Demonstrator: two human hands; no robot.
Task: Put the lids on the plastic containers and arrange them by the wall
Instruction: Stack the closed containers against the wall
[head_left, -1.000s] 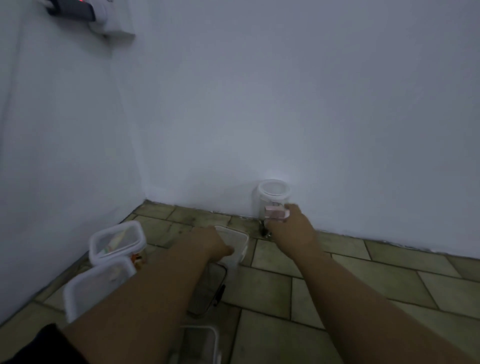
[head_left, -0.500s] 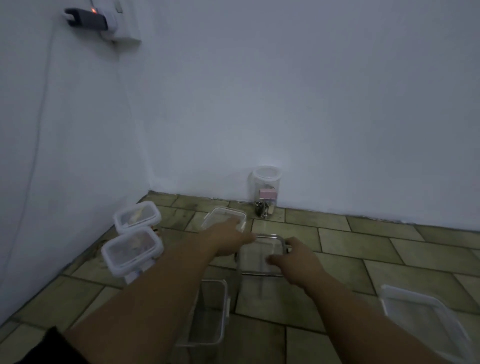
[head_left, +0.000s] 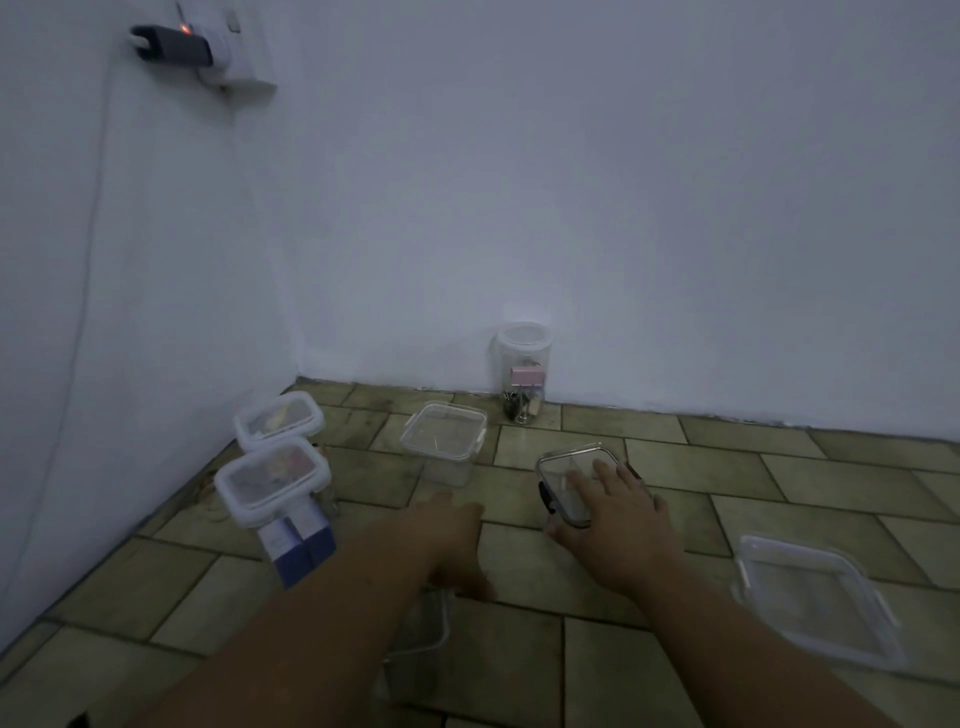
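Observation:
My right hand (head_left: 615, 512) grips a clear lid with dark clasps (head_left: 569, 475), tilted a little above the tiled floor; fingers lie on top, thumb under its near edge. My left hand (head_left: 457, 540) hovers fingers-down over a clear container (head_left: 423, 636) that my forearm mostly hides; whether it touches it is unclear. An open clear square container (head_left: 444, 441) stands further back. A lidded round jar with binder clips (head_left: 522, 379) stands against the back wall. Two white-rimmed lidded containers (head_left: 278, 421) (head_left: 272, 478) sit near the left wall.
A blue box (head_left: 298, 545) lies under the nearer white-rimmed container. A large clear lid or tray (head_left: 815, 603) rests on the floor at the right. A charger (head_left: 176, 44) is plugged in high in the corner, its cable hanging down the left wall.
My left hand has let go of the clear lid and drawn back toward me. My right hand keeps the lid and has shifted right. The view has pulled back from the wall.

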